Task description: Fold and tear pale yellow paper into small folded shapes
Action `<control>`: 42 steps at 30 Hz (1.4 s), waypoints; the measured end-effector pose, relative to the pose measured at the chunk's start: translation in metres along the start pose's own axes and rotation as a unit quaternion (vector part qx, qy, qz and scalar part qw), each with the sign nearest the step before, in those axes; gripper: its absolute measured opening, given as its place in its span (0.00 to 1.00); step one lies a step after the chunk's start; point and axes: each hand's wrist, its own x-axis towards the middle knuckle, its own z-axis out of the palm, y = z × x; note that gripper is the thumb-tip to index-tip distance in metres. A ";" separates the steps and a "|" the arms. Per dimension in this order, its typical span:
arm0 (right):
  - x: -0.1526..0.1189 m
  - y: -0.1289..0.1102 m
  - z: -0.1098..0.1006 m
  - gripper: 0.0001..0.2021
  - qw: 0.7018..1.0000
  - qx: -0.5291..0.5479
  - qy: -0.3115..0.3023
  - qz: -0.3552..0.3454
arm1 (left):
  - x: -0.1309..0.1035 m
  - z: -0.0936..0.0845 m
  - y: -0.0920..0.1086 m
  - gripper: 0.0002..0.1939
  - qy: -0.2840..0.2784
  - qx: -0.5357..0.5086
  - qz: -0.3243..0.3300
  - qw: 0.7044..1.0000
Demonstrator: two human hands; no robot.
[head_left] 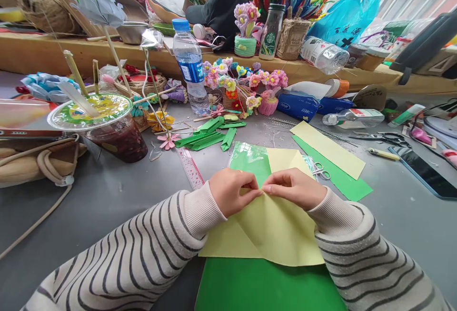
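Observation:
A large pale yellow sheet of paper with crease lines lies over green paper at the front centre. My left hand pinches the yellow sheet near its middle, thumb and forefinger together. Right beside it, my right hand pinches the same spot, the fingertips of both hands almost touching. The sheet rises into a slight peak under the fingers. Beyond the hands, a clear plastic sleeve covers part of the green paper. Small silver scissors rest to the right of my right hand.
Folded green strips and a pink ruler lie behind my left hand. A cup with dark drink stands left, a water bottle at the back. Yellow strip, black scissors and phone lie right.

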 end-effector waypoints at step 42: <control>-0.002 0.001 -0.005 0.13 0.999 0.011 -0.041 -0.019 | 0.001 -0.005 -0.001 0.10 -0.009 -0.029 0.017 0.999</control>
